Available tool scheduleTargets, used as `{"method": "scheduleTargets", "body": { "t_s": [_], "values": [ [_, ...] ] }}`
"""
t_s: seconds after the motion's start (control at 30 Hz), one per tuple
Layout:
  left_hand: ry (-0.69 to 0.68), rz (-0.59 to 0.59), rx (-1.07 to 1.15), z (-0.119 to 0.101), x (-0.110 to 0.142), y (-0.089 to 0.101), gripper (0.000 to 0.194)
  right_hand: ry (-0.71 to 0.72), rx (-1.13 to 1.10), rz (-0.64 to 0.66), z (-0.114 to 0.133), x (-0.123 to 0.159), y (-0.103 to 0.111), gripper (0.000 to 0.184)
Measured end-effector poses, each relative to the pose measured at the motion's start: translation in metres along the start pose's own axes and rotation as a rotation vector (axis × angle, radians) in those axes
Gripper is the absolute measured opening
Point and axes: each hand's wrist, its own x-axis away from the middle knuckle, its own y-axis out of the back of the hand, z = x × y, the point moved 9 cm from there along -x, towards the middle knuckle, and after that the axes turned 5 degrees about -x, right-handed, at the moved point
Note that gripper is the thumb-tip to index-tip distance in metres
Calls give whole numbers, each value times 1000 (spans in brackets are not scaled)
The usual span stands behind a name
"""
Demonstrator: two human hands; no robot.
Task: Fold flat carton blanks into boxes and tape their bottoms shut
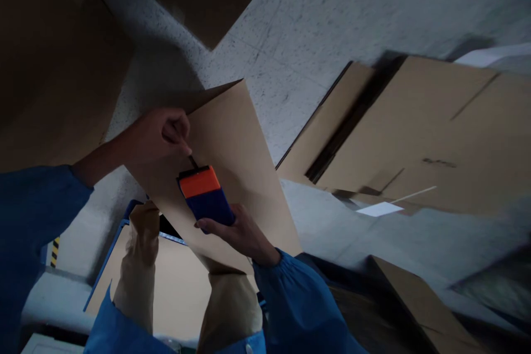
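Observation:
My left hand [160, 134] is closed in a pinch on a thin dark stem [193, 162] that sticks out of the top of an orange-and-blue block [204, 194]. My right hand [243, 234] grips that block from below, fingers wrapped round its blue part. Both hands hold it in front of a tan cardboard flap [240, 149] that stands tilted just behind them. Both arms wear blue sleeves [298, 304].
Flattened cardboard boxes [423, 133] lie on the speckled grey floor [315, 27] to the right, with a white slip of paper [379, 209] beside them. Dark cardboard [53, 55] fills the upper left. A blue-edged board [174, 282] and two tan shapes sit below the hands.

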Motion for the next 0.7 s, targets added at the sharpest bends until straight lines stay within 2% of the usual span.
{"method": "scheduleTargets", "body": {
  "t_s": [0.1,0.2,0.43,0.57,0.7],
  "values": [
    [-17,-19,-47,-7,6,14,30,-29,21,-5,2,7,0,49],
    [-38,-52,-44,-13,10,18,37,-54,-5,-4,5,9,0,50],
    [-91,38,160,-8,1,-2,39,-76,-177,32,8,-6,1,55],
    [-139,-100,82,-7,2,8,59,-61,-155,8,7,-11,2,53],
    [-202,-180,16,-18,17,18,56,25,-72,-11,10,-17,1,48]
  ]
}}
